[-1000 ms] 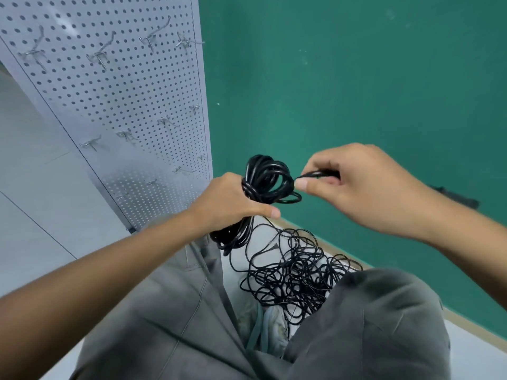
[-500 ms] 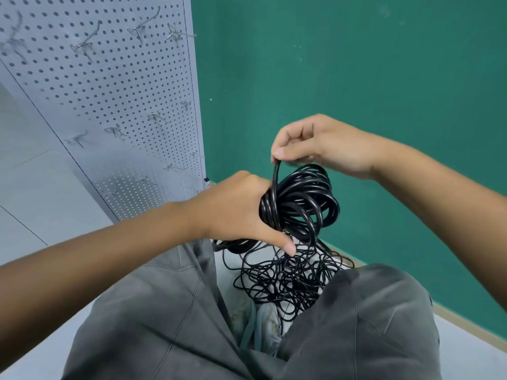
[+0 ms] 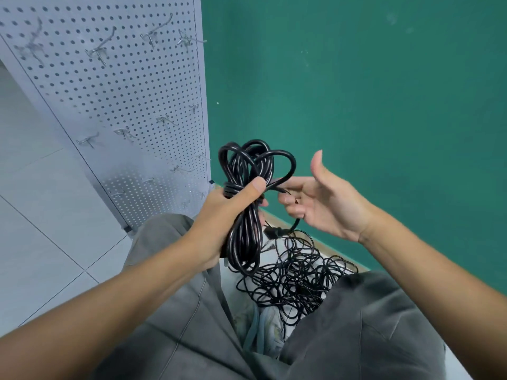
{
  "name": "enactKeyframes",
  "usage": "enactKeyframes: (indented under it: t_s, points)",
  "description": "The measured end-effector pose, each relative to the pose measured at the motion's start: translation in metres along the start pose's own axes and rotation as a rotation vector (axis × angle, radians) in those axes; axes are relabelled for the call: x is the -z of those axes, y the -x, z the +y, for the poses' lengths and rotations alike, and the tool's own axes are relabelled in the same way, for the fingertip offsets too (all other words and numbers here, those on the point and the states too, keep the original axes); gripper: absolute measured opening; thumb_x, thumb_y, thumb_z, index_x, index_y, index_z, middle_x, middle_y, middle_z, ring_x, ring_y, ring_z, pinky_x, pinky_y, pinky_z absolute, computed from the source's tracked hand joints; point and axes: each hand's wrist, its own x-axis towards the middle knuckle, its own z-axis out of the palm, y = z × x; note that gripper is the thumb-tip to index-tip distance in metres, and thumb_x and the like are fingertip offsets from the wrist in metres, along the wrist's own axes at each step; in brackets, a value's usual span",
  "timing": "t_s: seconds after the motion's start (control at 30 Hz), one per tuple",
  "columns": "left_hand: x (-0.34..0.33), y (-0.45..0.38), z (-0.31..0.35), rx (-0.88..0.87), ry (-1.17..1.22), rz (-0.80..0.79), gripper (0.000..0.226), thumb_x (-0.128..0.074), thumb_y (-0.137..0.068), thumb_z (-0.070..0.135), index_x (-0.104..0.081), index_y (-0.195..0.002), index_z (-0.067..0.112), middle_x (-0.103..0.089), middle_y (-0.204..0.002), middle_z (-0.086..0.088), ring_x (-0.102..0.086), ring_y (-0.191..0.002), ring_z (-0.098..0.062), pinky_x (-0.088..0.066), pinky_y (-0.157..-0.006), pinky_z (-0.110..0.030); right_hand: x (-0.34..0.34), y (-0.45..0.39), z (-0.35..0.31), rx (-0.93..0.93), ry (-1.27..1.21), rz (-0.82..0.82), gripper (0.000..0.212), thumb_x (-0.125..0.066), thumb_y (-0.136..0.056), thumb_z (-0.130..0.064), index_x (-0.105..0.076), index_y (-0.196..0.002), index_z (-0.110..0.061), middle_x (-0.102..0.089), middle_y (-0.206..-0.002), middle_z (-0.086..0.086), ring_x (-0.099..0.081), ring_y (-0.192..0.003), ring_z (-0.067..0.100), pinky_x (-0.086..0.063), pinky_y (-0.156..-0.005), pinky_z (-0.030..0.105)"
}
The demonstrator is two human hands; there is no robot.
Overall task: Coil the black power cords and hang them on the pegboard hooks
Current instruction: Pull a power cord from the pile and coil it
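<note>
Head view: left hand (image 3: 227, 215) grips coil (image 3: 247, 204) mid-bundle to keep loops together; right hand (image 3: 323, 204) fingers apparently pinch the cord's tail, thumb spread, for wrapping.

You're in what looks like a workshop or storeroom corner: a grey metal pegboard (image 3: 131, 86) studded with wire hooks (image 3: 98, 52) stands against a plain green wall (image 3: 356, 91). Pale floor tiles (image 3: 41, 215) run beneath you, with a tangle of black cords (image 3: 296, 281) at your feet.

one coiled cord (image 3: 247, 215), two hands (image 3: 219, 215)
</note>
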Motion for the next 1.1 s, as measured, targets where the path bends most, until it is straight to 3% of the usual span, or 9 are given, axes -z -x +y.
enactKeyframes:
  t_s: [0.13, 0.2, 0.27, 0.33, 0.43, 0.57, 0.8, 1.03, 1.1]
  points:
    - [0.004, 0.0, -0.006, 0.106, -0.026, 0.006, 0.059, -0.076, -0.069, 0.067, -0.066, -0.083, 0.011, -0.065, -0.066, -0.011, -0.06, -0.053, -0.02, -0.049, -0.053, -0.029, -0.021, 0.012, 0.016, 0.073, 0.336, 0.176, 0.022, -0.064, -0.096, -0.033, -0.071, -0.11, -0.017, -0.066, -0.079, -0.015, -0.051, -0.069, 0.006, -0.042, -0.073, 0.014]
    - [0.004, 0.0, -0.01, 0.105, -0.072, 0.008, 0.056, -0.074, -0.072, 0.065, -0.067, -0.083, 0.011, -0.067, -0.067, -0.012, -0.061, -0.053, -0.018, -0.049, -0.051, -0.027, -0.032, 0.018, 0.022, 0.105, 0.454, 0.256, 0.021, -0.059, -0.101, -0.02, -0.069, -0.119, -0.014, -0.078, -0.102, -0.008, -0.073, -0.092, 0.011, -0.054, -0.084, 0.019]
    - [0.002, 0.002, -0.012, 0.101, -0.086, 0.017, 0.054, -0.07, -0.075, 0.059, -0.07, -0.091, 0.008, -0.068, -0.068, -0.012, -0.064, -0.055, -0.018, -0.05, -0.05, -0.025, -0.041, 0.021, 0.031, 0.108, 0.479, 0.294, 0.023, -0.056, -0.104, -0.022, -0.07, -0.121, -0.013, -0.078, -0.1, -0.004, -0.073, -0.084, 0.021, -0.057, -0.079, 0.031]
    - [-0.002, 0.002, -0.015, 0.094, -0.104, 0.036, 0.055, -0.07, -0.077, 0.057, -0.072, -0.099, 0.007, -0.073, -0.075, -0.011, -0.07, -0.064, -0.019, -0.055, -0.055, -0.025, -0.049, 0.026, 0.035, 0.11, 0.49, 0.354, 0.024, -0.054, -0.106, -0.025, -0.072, -0.109, -0.011, -0.061, -0.073, -0.008, -0.045, -0.058, 0.012, -0.04, -0.059, 0.027]
    - [-0.003, -0.001, -0.019, 0.098, -0.131, 0.054, 0.046, -0.071, -0.088, 0.049, -0.075, -0.106, 0.007, -0.079, -0.093, -0.009, -0.076, -0.086, -0.02, -0.06, -0.074, -0.025, -0.053, 0.034, 0.035, 0.134, 0.476, 0.446, 0.031, -0.051, -0.107, -0.023, -0.067, -0.083, -0.01, -0.035, -0.061, -0.006, -0.025, -0.057, 0.01, -0.023, -0.055, 0.026]
    - [0.001, -0.002, -0.024, 0.133, -0.133, 0.04, 0.045, -0.073, -0.09, 0.046, -0.075, -0.113, 0.007, -0.079, -0.103, -0.011, -0.076, -0.096, -0.022, -0.058, -0.08, -0.029, -0.055, 0.041, 0.037, 0.159, 0.469, 0.484, 0.021, -0.052, -0.106, -0.016, -0.069, -0.095, -0.008, -0.058, -0.055, -0.017, -0.038, -0.049, 0.002, -0.034, -0.053, 0.011]
    - [0.008, 0.013, -0.024, 0.154, -0.085, 0.011, 0.032, -0.071, -0.094, 0.032, -0.075, -0.108, 0.004, -0.077, -0.088, -0.006, -0.071, -0.072, -0.013, -0.054, -0.068, -0.025, -0.049, 0.052, 0.046, 0.228, 0.585, 0.701, 0.014, -0.065, -0.094, -0.039, -0.068, -0.098, -0.026, -0.076, -0.093, -0.005, -0.072, -0.089, 0.014, -0.055, -0.087, 0.033]
    - [0.004, 0.032, -0.016, 0.175, -0.178, -0.136, 0.015, -0.068, -0.096, 0.025, -0.07, -0.099, 0.01, -0.07, -0.065, 0.009, -0.064, -0.056, -0.002, -0.048, -0.056, -0.014, -0.048, 0.042, 0.023, 0.369, 0.773, 0.709, 0.011, -0.073, -0.092, -0.027, -0.072, -0.084, -0.021, -0.071, -0.072, -0.006, -0.067, -0.063, 0.014, -0.049, -0.064, 0.018]
    - [0.003, 0.035, -0.015, 0.166, -0.218, -0.116, 0.027, -0.074, -0.091, 0.025, -0.064, -0.114, 0.016, -0.076, -0.083, 0.007, -0.072, -0.071, -0.002, -0.054, -0.067, -0.016, -0.046, 0.041, 0.019, 0.342, 0.676, 0.689, 0.02, -0.076, -0.09, -0.024, -0.073, -0.075, -0.013, -0.069, -0.062, -0.003, -0.059, -0.051, 0.012, -0.046, -0.056, 0.02]
